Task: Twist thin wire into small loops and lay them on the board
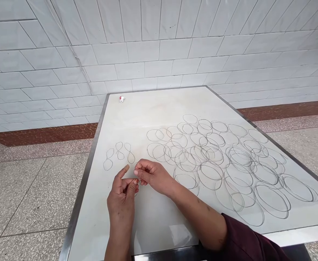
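Between my two hands is a thin wire loop [139, 178], pinched near its middle over the left part of the table. My left hand [122, 190] grips it between thumb and a finger, with the index finger stretched out. From the other side, my right hand [150, 175] pinches the same wire with thumb and fingertips. Much of the loop is hidden behind the fingers. Just beyond my hands lie a few wires twisted into figure eights [120, 150]. Many round wire rings [213, 170] spread over the table's right side, several overlapping.
The white table [148, 112] has a metal edge [85, 174] along its left side. A small white and red object [122, 99] sits at the far left corner. Behind stands a white tiled wall [159, 50] with a cable [72, 49] hanging down it.
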Demonstrator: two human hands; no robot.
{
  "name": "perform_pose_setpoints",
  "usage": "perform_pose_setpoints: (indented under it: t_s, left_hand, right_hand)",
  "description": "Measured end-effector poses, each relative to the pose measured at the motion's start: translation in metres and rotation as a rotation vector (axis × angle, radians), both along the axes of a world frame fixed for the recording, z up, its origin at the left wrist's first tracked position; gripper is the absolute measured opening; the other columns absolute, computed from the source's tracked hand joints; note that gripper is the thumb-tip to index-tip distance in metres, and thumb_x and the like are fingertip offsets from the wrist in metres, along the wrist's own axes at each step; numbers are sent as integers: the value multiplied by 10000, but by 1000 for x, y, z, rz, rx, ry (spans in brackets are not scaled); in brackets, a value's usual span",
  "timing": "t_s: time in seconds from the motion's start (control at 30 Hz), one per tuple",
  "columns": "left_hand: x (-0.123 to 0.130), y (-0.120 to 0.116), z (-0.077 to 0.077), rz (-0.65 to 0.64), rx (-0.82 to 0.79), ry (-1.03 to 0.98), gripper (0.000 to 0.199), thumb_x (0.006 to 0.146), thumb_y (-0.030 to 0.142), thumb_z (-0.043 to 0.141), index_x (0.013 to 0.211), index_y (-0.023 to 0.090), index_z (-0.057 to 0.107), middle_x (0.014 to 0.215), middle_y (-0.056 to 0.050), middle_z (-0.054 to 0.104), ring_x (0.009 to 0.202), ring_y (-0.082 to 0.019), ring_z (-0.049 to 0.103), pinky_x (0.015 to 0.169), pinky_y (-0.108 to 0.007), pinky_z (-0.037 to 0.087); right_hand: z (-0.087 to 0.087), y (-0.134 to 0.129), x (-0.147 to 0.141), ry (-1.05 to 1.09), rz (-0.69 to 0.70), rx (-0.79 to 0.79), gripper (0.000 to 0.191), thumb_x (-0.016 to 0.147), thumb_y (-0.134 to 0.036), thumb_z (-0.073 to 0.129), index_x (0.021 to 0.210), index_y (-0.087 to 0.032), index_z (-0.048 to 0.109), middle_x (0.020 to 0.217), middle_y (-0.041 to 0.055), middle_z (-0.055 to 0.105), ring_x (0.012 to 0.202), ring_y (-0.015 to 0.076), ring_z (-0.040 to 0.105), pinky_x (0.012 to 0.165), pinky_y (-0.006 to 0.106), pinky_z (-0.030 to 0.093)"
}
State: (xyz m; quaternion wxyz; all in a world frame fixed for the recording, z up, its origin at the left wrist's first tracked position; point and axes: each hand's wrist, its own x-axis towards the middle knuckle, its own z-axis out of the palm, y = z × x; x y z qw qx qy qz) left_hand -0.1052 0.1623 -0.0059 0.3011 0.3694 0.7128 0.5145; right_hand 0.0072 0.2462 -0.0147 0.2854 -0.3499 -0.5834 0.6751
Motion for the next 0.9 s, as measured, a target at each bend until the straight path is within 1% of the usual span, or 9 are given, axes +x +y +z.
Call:
perform_pose_setpoints:
  t_s: [0.13, 0.3, 0.47, 0.7, 0.9]
  left_hand:
    - [0, 1, -1, 0, -19, -30, 512, 796, 417, 643, 1285, 273, 591, 681, 32, 662, 656, -191, 629, 747, -360, 498]
    - [0, 2, -1, 14, -14, -42, 603, 794, 443, 653, 1351, 248, 529, 666, 36, 643, 659, -193, 625, 751, -360, 487]
    - [0, 3, 1, 7, -41, -164, 693, 801, 422, 640, 1432, 230, 428, 711, 36, 647, 649, -172, 601, 772, -361, 491]
    - [-1, 3, 1, -2, -32, -303, 733, 815, 373, 635, 1475, 217, 357, 731, 36, 634, 640, -141, 565, 771, -338, 495]
    - [-4, 3, -3, -35, -11, -389, 731, 807, 375, 663, 1461, 200, 386, 696, 44, 592, 624, -129, 543, 728, -308, 489]
  right_hand:
    - [-1, 0, -1, 23, -9, -19, 181, 863, -381, 617, 778, -228, 574, 686, -41, 574, 622, 118, 536, 661, 281, 464]
    - [-1, -1, -3, 27, -26, -46, 184, 853, -377, 627, 766, -223, 576, 688, -38, 563, 625, 116, 529, 658, 274, 454]
    - [-1, -3, -6, 1, -76, -5, 181, 854, -361, 616, 755, -215, 575, 687, -37, 566, 643, 120, 530, 649, 264, 440]
    - [-2, -7, -10, 38, -125, 2, 170, 853, -323, 609, 736, -210, 559, 681, -37, 560, 689, 131, 557, 688, 276, 463]
    - [-1, -9, -12, 78, -121, -52, 181, 846, -338, 620, 736, -208, 558, 670, -32, 547, 681, 138, 553, 627, 266, 460]
